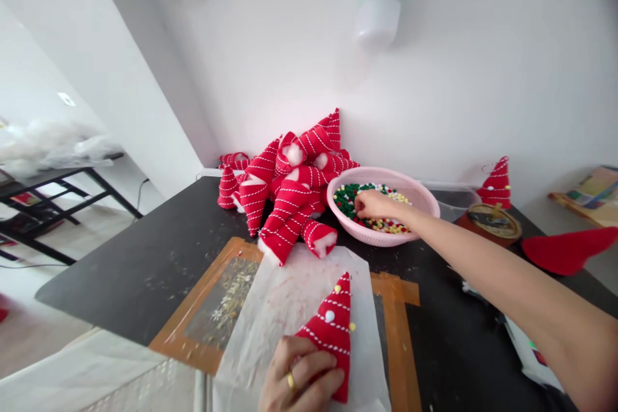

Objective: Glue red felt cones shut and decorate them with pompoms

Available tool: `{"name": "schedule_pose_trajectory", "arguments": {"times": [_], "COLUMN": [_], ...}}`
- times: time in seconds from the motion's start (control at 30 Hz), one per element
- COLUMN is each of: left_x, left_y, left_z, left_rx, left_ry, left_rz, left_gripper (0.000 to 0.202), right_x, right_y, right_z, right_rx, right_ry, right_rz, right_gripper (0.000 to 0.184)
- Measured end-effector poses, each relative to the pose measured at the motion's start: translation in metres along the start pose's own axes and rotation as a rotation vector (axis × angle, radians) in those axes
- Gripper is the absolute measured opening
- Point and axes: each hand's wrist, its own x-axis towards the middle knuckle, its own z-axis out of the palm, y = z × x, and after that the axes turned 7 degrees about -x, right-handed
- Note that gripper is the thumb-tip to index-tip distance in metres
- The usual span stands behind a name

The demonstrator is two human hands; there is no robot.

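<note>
My left hand [295, 381] grips the wide base of a red cone hat [331, 331] with white stripes and small pompoms. The hat lies on a sheet of white paper [284, 309] near the table's front edge. My right hand [374, 205] reaches far across into a pink basket [425, 201] full of small green, red, white and yellow pompoms [350, 196]. Its fingers are curled down among the pompoms; what they pinch is hidden.
A heap of red striped cone hats [290, 187] lies against the wall left of the basket. One decorated hat [496, 183] stands behind a round tin [492, 222]. A red felt piece [564, 250] lies at right. A brown-edged mat [212, 309] covers the dark table [145, 264].
</note>
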Motion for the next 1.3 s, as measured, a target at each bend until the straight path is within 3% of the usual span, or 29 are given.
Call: {"name": "schedule_pose_trajectory", "arguments": {"times": [0.17, 0.3, 0.47, 0.6, 0.8, 1.3], "left_x": [-0.007, -0.011, -0.010, -0.007, -0.006, -0.005], "left_y": [0.000, 0.001, 0.004, 0.005, 0.005, 0.006], "left_z": [0.001, 0.004, 0.004, 0.004, 0.004, 0.003], "left_rx": [-0.049, -0.065, -0.055, -0.059, -0.049, -0.034], "left_ry": [-0.012, 0.014, 0.044, 0.035, 0.037, 0.041], "left_rz": [-0.042, -0.061, -0.093, -0.097, -0.093, -0.083], "left_gripper": [0.018, 0.022, 0.025, 0.026, 0.025, 0.023], "right_x": [-0.026, -0.061, -0.117, -0.144, -0.145, -0.142], "right_y": [-0.002, -0.023, -0.070, -0.099, -0.105, -0.113], "right_z": [-0.019, -0.026, -0.004, 0.027, 0.053, 0.052], "right_rx": [0.070, 0.176, 0.400, 0.615, 0.665, 0.429], "right_ry": [0.163, 0.316, 0.370, 0.262, 0.210, 0.202], "right_rz": [-0.013, -0.040, -0.168, -0.273, -0.260, -0.371], "right_gripper": [0.008, 0.008, 0.006, 0.010, 0.011, 0.016]}}
